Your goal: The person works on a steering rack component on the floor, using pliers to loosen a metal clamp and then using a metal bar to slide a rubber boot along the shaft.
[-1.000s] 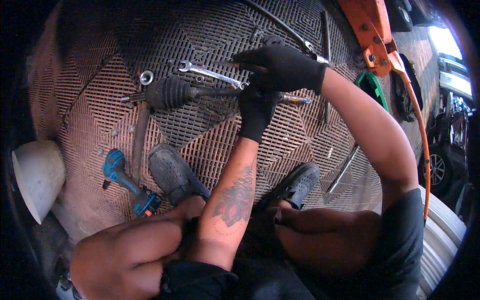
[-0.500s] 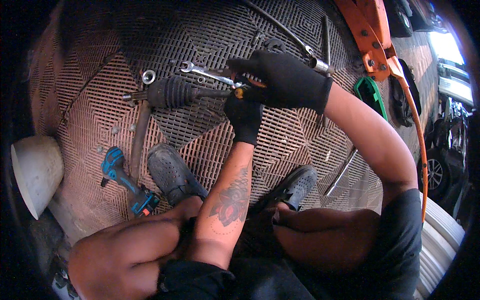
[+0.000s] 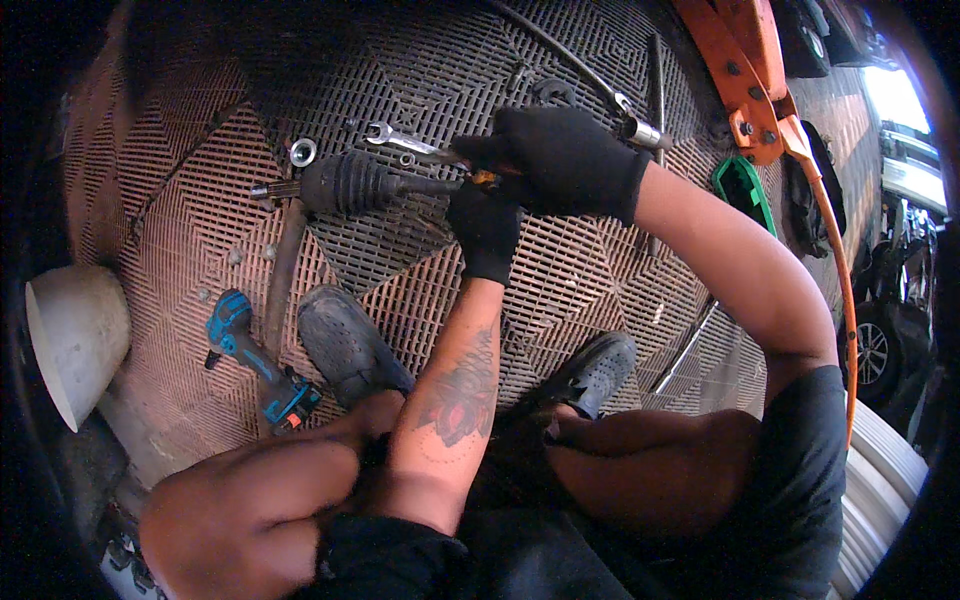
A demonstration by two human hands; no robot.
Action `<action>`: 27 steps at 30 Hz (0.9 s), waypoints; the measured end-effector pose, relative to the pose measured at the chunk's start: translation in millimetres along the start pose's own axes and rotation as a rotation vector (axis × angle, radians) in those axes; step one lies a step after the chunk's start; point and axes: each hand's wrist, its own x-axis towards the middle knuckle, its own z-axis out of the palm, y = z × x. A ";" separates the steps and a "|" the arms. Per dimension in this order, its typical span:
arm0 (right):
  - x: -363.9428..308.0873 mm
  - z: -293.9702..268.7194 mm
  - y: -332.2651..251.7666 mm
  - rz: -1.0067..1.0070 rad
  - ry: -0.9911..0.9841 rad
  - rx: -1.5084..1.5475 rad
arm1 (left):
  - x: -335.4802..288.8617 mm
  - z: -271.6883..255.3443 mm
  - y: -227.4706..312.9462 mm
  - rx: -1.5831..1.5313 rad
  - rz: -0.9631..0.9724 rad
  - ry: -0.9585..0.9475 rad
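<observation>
A drive axle with a ribbed black rubber boot (image 3: pixel 345 184) lies crosswise on the floor, its splined end pointing left. My left hand (image 3: pixel 484 230), in a black glove, is closed around the axle's bare shaft just right of the boot. Against it, my gloved right hand (image 3: pixel 565 160) is closed with the fingers bent. A small orange-yellow piece (image 3: pixel 484 178) shows between the two hands; my fingers hide the rest of it. Behind the shaft lies a combination wrench (image 3: pixel 395 135), its far end covered by my right hand. A metal ring (image 3: pixel 302 152) sits beyond the splines.
A blue-black cordless impact wrench (image 3: pixel 255 355) lies left of my shoe (image 3: pixel 350 340). Long-handled socket tool (image 3: pixel 642 131) and an orange jack-like frame (image 3: pixel 740 85) are at far right, near a green tray (image 3: pixel 742 190). A pale cone-shaped vessel (image 3: pixel 85 340) stands at left.
My right hand has shifted slightly left and turned over the left hand, covering more of the wrench and the orange-yellow piece. The left hand stays on the shaft.
</observation>
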 end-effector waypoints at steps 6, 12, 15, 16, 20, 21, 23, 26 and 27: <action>-16.6 -0.6 5.6 0.025 -0.044 -0.018 | -4.7 9.6 8.7 0.097 0.194 0.042; -14.8 -10.9 -5.2 -0.027 0.187 0.123 | -2.4 0.1 27.6 0.040 -0.015 -0.018; -17.0 6.9 3.0 -0.042 0.128 0.131 | -4.8 -1.2 33.4 -0.079 -0.024 -0.026; -17.7 12.2 6.6 -0.046 0.079 0.103 | -2.9 2.7 25.0 -0.068 -0.009 -0.044; -12.9 -1.2 8.5 -0.053 -0.021 0.006 | -6.2 8.4 5.2 -0.003 0.069 -0.020; -9.8 -6.3 3.2 -0.067 0.096 0.048 | -6.3 5.9 7.4 -0.028 0.094 -0.001; -3.3 -17.9 -13.6 -0.092 0.330 0.123 | -5.6 8.3 6.9 -0.196 0.081 0.029; 0.2 -10.9 -20.4 0.010 0.089 0.014 | -5.0 8.3 -6.1 -0.280 -0.033 -0.015; 2.0 -8.0 -18.2 0.064 -0.097 -0.041 | -4.3 7.4 -10.3 -0.285 -0.065 -0.037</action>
